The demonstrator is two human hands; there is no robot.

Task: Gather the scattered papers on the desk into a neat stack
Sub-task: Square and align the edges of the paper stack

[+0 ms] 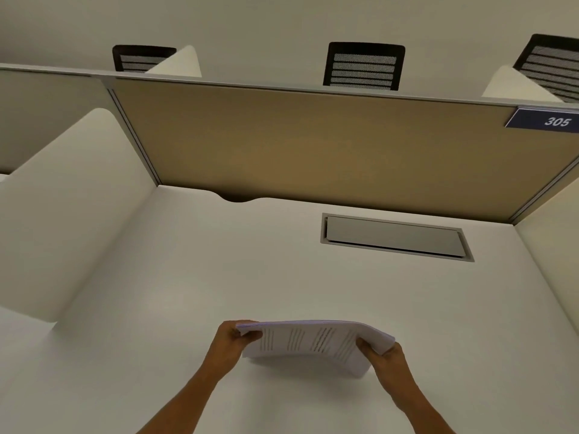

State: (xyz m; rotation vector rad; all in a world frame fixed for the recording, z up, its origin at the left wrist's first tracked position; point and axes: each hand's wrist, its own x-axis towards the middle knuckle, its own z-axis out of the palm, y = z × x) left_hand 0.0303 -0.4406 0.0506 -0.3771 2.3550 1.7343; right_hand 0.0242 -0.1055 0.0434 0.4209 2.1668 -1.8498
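A stack of white papers (310,341) with printed lines of text stands on its lower edge on the white desk (219,277), near the front middle. The sheets bow slightly toward me. My left hand (233,343) grips the stack's left end, thumb on the near face. At the right end, my right hand (383,358) pinches the sheets the same way. No loose sheets lie elsewhere on the desk.
A grey cable-hatch lid (394,236) is set into the desk at the back right. A tan partition (313,142) closes the back, with white side dividers (62,214) left and right. A sign reading 305 (546,120) hangs top right. Black chairs (363,65) stand beyond.
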